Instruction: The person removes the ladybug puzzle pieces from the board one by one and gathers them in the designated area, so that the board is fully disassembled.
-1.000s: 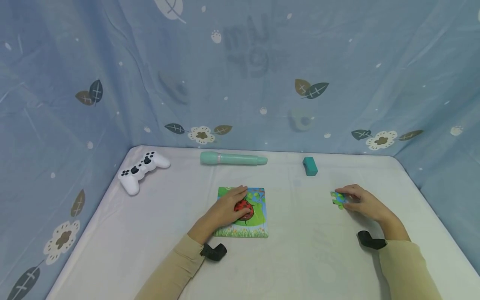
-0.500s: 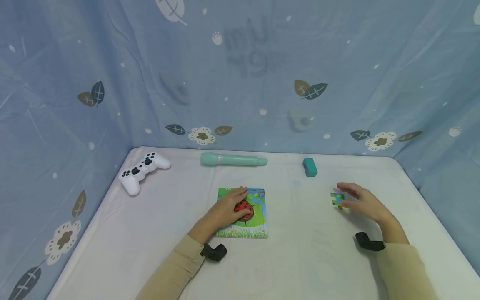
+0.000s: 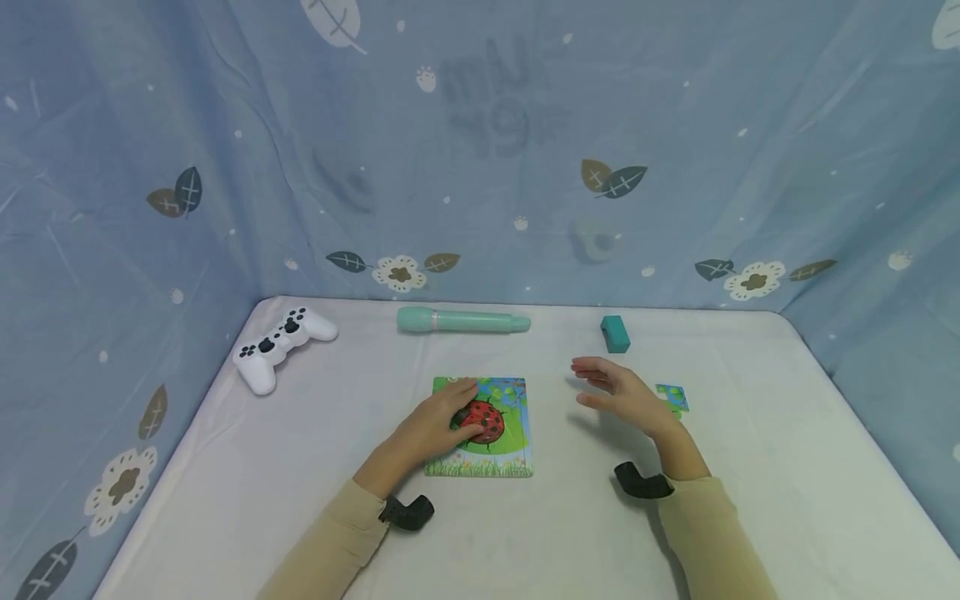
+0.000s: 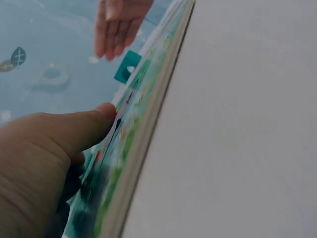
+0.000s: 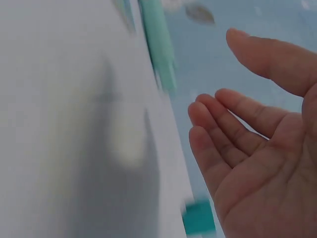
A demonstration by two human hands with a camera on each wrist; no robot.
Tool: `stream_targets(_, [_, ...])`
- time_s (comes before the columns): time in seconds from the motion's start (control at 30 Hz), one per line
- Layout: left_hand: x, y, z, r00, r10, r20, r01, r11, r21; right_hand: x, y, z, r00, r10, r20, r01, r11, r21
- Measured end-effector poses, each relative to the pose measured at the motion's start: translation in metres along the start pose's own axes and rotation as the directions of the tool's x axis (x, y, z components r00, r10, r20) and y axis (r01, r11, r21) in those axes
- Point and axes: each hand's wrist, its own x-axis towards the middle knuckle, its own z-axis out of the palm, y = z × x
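A square ladybug jigsaw puzzle [image 3: 517, 433] lies flat on the white table. My left hand [image 3: 429, 425] rests on its left part with relaxed fingers, covering some of the picture; in the left wrist view the thumb [image 4: 84, 126] lies along the puzzle's face. To the right of the puzzle, my right hand [image 3: 618, 396] hovers over the table, its fingers loosely extended and holding nothing. Behind that hand's wrist, a blue and green puzzle piece [image 3: 677, 397] lies on the table, partly hidden by the hand. In the right wrist view the palm [image 5: 267, 173] is bare.
A white game controller [image 3: 281, 346] sits at the back left. Along the back edge lies a mint-green microphone-shaped stick [image 3: 465, 321], with a small teal block [image 3: 616, 334] to its right. Blue patterned cloth [image 3: 480, 167] hangs behind and at the sides.
My right hand has let go of the puzzle piece, leaving it on the table, and moved left toward the puzzle. The left hand has shifted slightly left on the puzzle.
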Motion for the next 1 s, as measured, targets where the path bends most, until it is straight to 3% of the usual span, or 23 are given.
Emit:
stream_targets(0.2, [-0.014, -0.013, -0.002, 1.000, -0.013, -0.023, 0.013, 1.000, -0.002, 0.035, -0.023, 0.048, 0.992, -0.047, 0.118, 0.042, 0.998, 0.049])
stream_targets(0.33, [-0.016, -0.016, 0.000, 0.999, -0.009, -0.032, 0.007, 0.999, -0.040, 0.046, -0.032, 0.072, 0.988, -0.059, 0.143, 0.058, 0.998, 0.013])
stream_targets(0.57, [-0.015, -0.018, 0.000, 0.999, 0.011, -0.050, -0.013, 0.999, -0.035, 0.050, -0.033, 0.101, 0.999, -0.027, 0.041, 0.035, 0.980, -0.194])
stream_targets(0.73, [-0.015, -0.016, -0.001, 0.998, -0.008, -0.066, 0.007, 1.000, -0.019, 0.050, -0.032, 0.115, 0.998, -0.025, -0.064, 0.008, 0.966, -0.259])
stream_targets(0.83, [-0.016, -0.015, -0.002, 0.997, -0.027, -0.074, 0.027, 1.000, -0.006, 0.052, -0.031, 0.122, 0.995, -0.040, -0.091, 0.010, 0.953, -0.303])
stream_targets(1.0, [-0.015, -0.014, -0.003, 0.996, -0.044, -0.078, 0.044, 0.999, -0.002, 0.054, -0.032, 0.126, 0.993, -0.025, -0.119, -0.011, 0.956, -0.294])
